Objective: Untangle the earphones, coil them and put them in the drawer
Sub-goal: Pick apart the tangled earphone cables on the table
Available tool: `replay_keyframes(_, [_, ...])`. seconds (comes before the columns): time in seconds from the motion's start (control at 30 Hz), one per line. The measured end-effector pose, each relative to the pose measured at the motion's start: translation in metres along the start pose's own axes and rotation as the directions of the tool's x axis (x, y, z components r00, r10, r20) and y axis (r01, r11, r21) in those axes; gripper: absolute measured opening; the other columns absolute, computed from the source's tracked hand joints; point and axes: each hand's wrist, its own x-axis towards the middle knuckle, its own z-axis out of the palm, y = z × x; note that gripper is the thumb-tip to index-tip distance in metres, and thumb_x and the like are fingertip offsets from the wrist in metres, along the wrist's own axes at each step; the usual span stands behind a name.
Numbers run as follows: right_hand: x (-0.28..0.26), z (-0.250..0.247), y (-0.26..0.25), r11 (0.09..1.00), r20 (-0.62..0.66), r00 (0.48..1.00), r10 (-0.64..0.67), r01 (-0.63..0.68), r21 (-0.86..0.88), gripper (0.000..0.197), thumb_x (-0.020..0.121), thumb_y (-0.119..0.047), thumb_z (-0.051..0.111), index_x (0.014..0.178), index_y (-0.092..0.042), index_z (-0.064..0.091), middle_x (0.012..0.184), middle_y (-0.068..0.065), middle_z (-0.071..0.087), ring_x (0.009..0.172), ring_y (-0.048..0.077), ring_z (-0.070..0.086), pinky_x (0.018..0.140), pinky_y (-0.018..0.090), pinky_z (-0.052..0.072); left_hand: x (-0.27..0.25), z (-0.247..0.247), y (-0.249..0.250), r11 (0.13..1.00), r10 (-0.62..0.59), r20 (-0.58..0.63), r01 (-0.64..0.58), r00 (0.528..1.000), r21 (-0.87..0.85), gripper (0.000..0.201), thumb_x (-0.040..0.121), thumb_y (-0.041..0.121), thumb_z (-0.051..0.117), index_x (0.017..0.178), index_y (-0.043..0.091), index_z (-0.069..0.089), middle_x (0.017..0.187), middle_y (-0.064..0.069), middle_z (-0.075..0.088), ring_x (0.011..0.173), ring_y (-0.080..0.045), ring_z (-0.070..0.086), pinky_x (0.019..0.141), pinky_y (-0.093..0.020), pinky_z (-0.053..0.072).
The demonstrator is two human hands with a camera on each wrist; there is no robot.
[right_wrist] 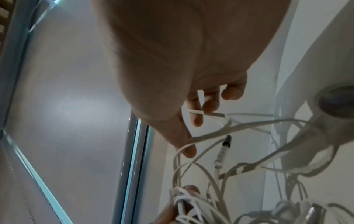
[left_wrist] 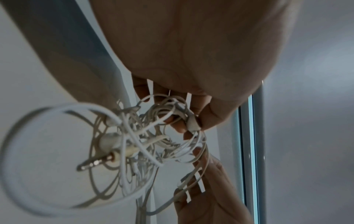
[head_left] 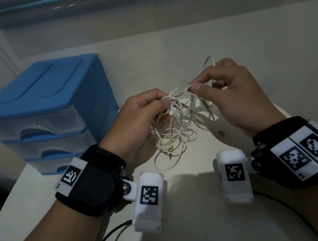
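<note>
Earphones (head_left: 172,126): white cable, still a dense knot of loops, held up between both hands over the middle of the table (head_left: 246,46). Lowest loops hang down and look to touch the tabletop near the wrists. The left wrist view shows the metal plug (left_wrist: 95,162) sticking out of the knot's near side, with one earbud (left_wrist: 110,141) just beside it.

Left hand (head_left: 142,112): fingers curled round the bulk of the knot, thumb and forefinger pinching strands at its top. Right hand (head_left: 231,91): thumb and forefinger pinch a single strand at the knot's upper right; a loop (head_left: 209,62) rises past the far side of the knuckles.

Key relation: the strand between the two pinches runs left to right and nearly level, the hands close together. The mass of the tangle sits under the left hand, so the left is the anchor and the right the working hand. Judgement: the next pull should go rightward and away from the knot, slowly, or the loops will cinch.

Drawer unit (head_left: 42,110): blue, with three clear drawers, all closed; it stands at the left, just beyond the left hand. Untangling stage only; coiling not begun.
</note>
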Motion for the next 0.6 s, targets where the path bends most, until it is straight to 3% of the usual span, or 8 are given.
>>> replay_keyframes(0.1, [0.003, -0.001, 0.004, 0.998, -0.096, 0.994, 0.050, -0.054, -0.038, 0.007, 0.088, -0.028, 0.075, 0.082, -0.027, 0.078, 0.111, 0.006, 0.055, 0.080, 0.009, 0.051, 0.072, 0.015, 0.040, 0.000, -0.001, 0.000, 0.998, 0.035, -0.006, -0.035, 0.999, 0.055, 0.018, 0.100, 0.005, 0.057, 0.090, 0.007, 0.072, 0.070, -0.001, 0.061, 0.068, -0.010, 0.053, 0.066, -0.018, 0.047])
replay_keyframes(0.23, [0.003, -0.002, 0.008, 0.993, -0.181, 0.980, 0.086, -0.098, -0.058, 0.006, 0.086, -0.026, 0.075, 0.081, -0.025, 0.078, 0.115, 0.002, 0.056, 0.090, 0.002, 0.055, 0.072, 0.003, 0.037, 0.000, -0.001, -0.002, 0.995, 0.060, -0.010, -0.059, 0.998, 0.076, 0.013, 0.099, 0.003, 0.059, 0.099, 0.005, 0.072, 0.078, -0.008, 0.064, 0.071, -0.012, 0.056, 0.069, -0.020, 0.047])
replay_keyframes(0.33, [0.002, -0.001, 0.005, 0.993, -0.106, 0.990, 0.095, -0.102, -0.057, 0.009, 0.084, -0.022, 0.076, 0.074, -0.024, 0.076, 0.106, -0.003, 0.055, 0.081, 0.001, 0.052, 0.068, 0.005, 0.036, -0.001, -0.001, -0.002, 0.995, 0.097, -0.006, -0.096, 0.995, 0.033, 0.009, 0.096, 0.002, 0.063, 0.103, 0.004, 0.067, 0.081, -0.002, 0.069, 0.071, -0.009, 0.063, 0.069, -0.019, 0.050])
replay_keyframes(0.4, [0.002, 0.000, 0.006, 0.989, -0.060, 0.991, 0.122, -0.126, -0.073, 0.011, 0.081, -0.019, 0.075, 0.071, -0.018, 0.074, 0.101, -0.005, 0.055, 0.078, 0.002, 0.051, 0.064, 0.006, 0.035, -0.002, -0.002, -0.002, 0.994, 0.109, 0.013, -0.109, 0.994, 0.002, 0.013, 0.093, 0.003, 0.068, 0.106, 0.004, 0.064, 0.085, -0.004, 0.071, 0.076, -0.016, 0.067, 0.072, -0.026, 0.055])
replay_keyframes(0.5, [0.005, -0.004, 0.009, 0.981, -0.171, 0.972, 0.160, -0.176, -0.086, 0.013, 0.081, -0.019, 0.071, 0.070, -0.012, 0.072, 0.098, -0.003, 0.057, 0.082, 0.007, 0.055, 0.063, 0.007, 0.033, -0.002, -0.002, -0.004, 0.993, 0.114, 0.049, -0.115, 0.992, 0.011, 0.015, 0.091, 0.007, 0.073, 0.103, 0.006, 0.065, 0.090, -0.010, 0.072, 0.081, -0.026, 0.069, 0.078, -0.040, 0.058])
replay_keyframes(0.6, [0.007, -0.012, 0.009, 0.979, -0.306, 0.933, 0.190, -0.203, -0.010, 0.014, 0.082, -0.017, 0.067, 0.072, -0.008, 0.072, 0.105, 0.001, 0.059, 0.085, 0.002, 0.055, 0.067, 0.006, 0.035, -0.001, -0.002, -0.004, 0.996, 0.087, 0.030, -0.086, 0.996, -0.027, 0.010, 0.089, 0.010, 0.073, 0.097, 0.008, 0.067, 0.086, -0.011, 0.069, 0.076, -0.025, 0.065, 0.075, -0.040, 0.054])
